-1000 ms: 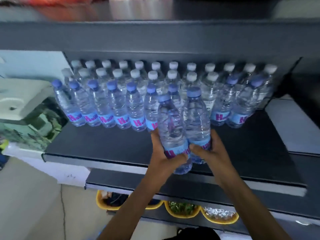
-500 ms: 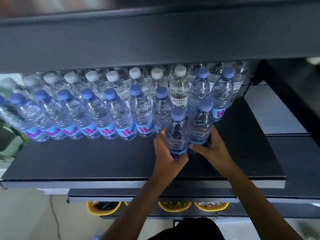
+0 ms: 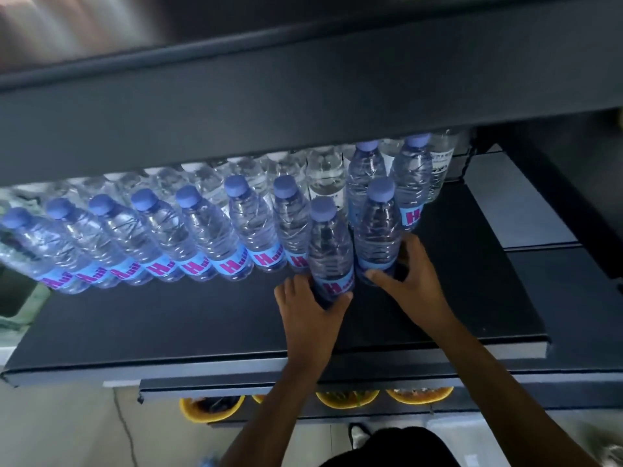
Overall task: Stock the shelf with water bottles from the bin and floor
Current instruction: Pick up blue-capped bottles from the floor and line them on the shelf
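**Head view: two bottles gripped at the shelf front**

Head camera looks down past two bare forearms. Beneath them, yellow bowls (image 3: 210,407) sit on a lower level, above a pale floor (image 3: 67,426). Above that comes the dark shelf (image 3: 202,318).

The left hand (image 3: 312,308) has its fingers and thumb curled round the base of the left bottle (image 3: 328,251). The right hand (image 3: 409,278) clamps the foot of the right bottle (image 3: 377,237), thumb in front and fingers wrapped round the far side. Both bottles are upright, blue-capped and side by side, in front of the stocked row. The hands hide their bases, so whether they touch the board cannot be told.

Behind and to the left runs the front row (image 3: 209,237) of blue-capped bottles with blue labels. Clear bottles (image 3: 325,176) stand further back, partly hidden by the upper shelf (image 3: 303,106).
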Action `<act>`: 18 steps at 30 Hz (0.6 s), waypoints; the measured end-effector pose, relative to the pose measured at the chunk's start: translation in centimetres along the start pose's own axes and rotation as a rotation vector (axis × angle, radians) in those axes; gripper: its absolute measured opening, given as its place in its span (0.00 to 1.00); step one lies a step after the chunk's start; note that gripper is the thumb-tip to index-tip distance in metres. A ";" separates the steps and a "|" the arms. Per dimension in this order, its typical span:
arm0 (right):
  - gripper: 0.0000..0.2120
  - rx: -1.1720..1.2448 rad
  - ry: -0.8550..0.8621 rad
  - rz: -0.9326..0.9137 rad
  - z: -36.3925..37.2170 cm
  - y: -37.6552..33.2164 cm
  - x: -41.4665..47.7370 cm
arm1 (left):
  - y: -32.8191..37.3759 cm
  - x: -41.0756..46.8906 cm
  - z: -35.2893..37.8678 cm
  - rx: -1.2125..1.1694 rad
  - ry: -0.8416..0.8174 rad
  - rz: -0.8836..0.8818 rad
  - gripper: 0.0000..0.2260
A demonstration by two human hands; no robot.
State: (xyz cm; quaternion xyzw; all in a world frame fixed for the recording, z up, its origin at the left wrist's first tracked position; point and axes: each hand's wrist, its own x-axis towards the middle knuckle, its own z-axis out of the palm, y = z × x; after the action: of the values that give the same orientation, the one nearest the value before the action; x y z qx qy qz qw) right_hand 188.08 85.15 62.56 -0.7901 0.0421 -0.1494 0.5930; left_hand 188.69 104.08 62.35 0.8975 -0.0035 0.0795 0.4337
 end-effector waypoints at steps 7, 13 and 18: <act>0.36 -0.093 0.122 -0.078 0.3 0.7 1.4 | 1.2 1.2 2.5 -0.014 0.113 -0.070 0.27; 0.39 -0.045 0.083 -0.111 0.8 1.3 2.3 | 0.8 1.7 3.1 0.004 0.145 -0.069 0.26; 0.38 -0.052 0.079 -0.065 0.8 1.5 3.2 | 1.2 2.5 3.4 0.084 0.110 -0.074 0.25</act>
State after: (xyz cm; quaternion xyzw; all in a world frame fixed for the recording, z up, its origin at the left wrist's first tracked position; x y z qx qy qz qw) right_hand 191.49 84.63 61.55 -0.7998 0.0438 -0.1987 0.5648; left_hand 191.52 100.85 61.56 0.9088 0.0569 0.1127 0.3977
